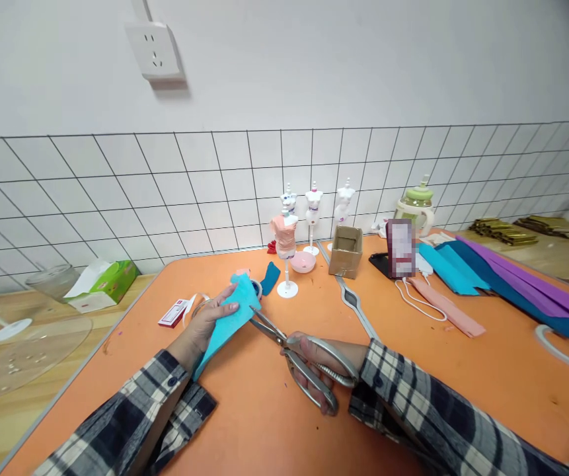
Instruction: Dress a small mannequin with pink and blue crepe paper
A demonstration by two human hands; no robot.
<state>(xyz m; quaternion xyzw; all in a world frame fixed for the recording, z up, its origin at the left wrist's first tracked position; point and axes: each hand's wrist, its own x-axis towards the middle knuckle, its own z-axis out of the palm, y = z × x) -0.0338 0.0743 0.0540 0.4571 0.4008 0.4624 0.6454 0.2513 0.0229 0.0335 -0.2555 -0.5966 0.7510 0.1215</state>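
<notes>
One view, the head camera, shows both hands at work above an orange tabletop (264,423).

1. Location. The turquoise felt sheet (242,301) is held just above the near-left part of the tabletop, in front of the person. Its long axis runs from the left sleeve up towards the small mannequin stands (285,235).
2. Left hand (209,320). The fingers lie over the upper face of the turquoise felt sheet and close on it near its middle. The thumb side is hidden, so the underside contact cannot be confirmed.
3. Right hand (314,370). It is closed through the loops of the silver metal scissors (284,344). The blades stand narrowly parted, with their tips at the right edge of the sheet.
4. Handling. The sheet appears light, soft and limp. It will likely fold or sag where unsupported, so hold it close to the blade line, with the fingers clear of the edges. Its matte surface should resist slipping. The scissors look rigid, all-metal and comparatively heavy, so take them only by the loops.
5. Surroundings. A brown cardboard box (346,250) and long coloured felt strips (487,277) lie well apart to the right. A green tissue box (103,281) lies to the left.
</notes>
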